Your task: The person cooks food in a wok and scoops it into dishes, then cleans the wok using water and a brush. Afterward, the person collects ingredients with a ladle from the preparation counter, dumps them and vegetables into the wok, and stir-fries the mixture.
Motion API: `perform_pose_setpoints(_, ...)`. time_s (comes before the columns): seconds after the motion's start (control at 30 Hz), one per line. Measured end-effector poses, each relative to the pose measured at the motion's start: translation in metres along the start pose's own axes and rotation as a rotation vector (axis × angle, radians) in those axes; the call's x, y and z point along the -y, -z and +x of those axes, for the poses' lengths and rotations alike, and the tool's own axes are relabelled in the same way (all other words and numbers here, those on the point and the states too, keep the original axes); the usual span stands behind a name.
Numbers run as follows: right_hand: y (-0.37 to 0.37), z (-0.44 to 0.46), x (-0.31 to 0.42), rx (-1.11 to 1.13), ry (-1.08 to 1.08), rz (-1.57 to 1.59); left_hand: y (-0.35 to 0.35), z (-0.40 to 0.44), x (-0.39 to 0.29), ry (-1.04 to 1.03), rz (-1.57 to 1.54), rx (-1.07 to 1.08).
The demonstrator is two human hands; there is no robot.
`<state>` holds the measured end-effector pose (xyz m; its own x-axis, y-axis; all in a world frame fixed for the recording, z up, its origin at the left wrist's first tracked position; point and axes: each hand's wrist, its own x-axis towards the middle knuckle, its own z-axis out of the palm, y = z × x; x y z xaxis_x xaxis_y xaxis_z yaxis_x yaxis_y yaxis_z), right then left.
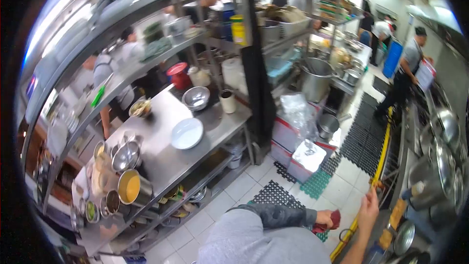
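My left hand (322, 218), at the end of a dark patterned forearm, is closed round a dark red cloth (334, 220) low in the view, right of centre. To its right, my right hand (368, 206) is raised beside the yellow pipe (384, 142), its fingers pressed together. A small orange-brown thing shows at its fingertips, too small to name. The cloth hangs in front of the tiled floor, left of the range edge.
A steel counter (161, 166) at left holds a white bowl (187, 133) and a pot of orange liquid (130, 187). White boxes (308, 156) and black mats (364, 132) lie on the floor. A person (413, 63) stands ahead; pans (447, 127) line the right.
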<state>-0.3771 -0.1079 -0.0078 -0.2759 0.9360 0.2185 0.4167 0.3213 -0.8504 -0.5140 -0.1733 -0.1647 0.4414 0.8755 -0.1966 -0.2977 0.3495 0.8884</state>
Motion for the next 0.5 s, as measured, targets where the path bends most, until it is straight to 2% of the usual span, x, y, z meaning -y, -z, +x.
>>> perform_pose_setpoints(0.07,-0.062,0.022,0.067,0.193,0.176,0.036,0.025,-0.063,-0.039,0.075,-0.119,-0.094)
perform_pose_setpoints(0.13,-0.108,0.023,0.096,0.378,0.345,-0.011,0.066,-0.086,0.004,0.048,-0.208,-0.188)
perform_pose_setpoints(0.2,-0.152,0.013,0.099,0.527,0.521,-0.128,0.080,-0.127,0.006,-0.038,-0.331,-0.376)
perform_pose_setpoints(0.27,-0.188,-0.013,0.096,0.607,0.455,-0.130,0.091,-0.168,-0.001,-0.106,-0.314,-0.696)
perform_pose_setpoints(0.33,-0.224,-0.028,0.085,0.817,0.279,-0.130,0.093,-0.203,-0.025,-0.485,0.347,-1.235)
perform_pose_setpoints(0.4,-0.259,-0.040,0.083,1.026,0.113,0.127,0.076,-0.245,-0.085,-0.116,0.653,-1.417)
perform_pose_setpoints(0.43,-0.275,-0.040,0.084,1.040,0.167,0.149,0.072,-0.258,-0.102,0.087,0.797,-1.486)
perform_pose_setpoints(0.5,-0.303,-0.035,0.095,1.066,0.282,0.202,0.090,-0.272,-0.102,0.076,0.741,-1.438)
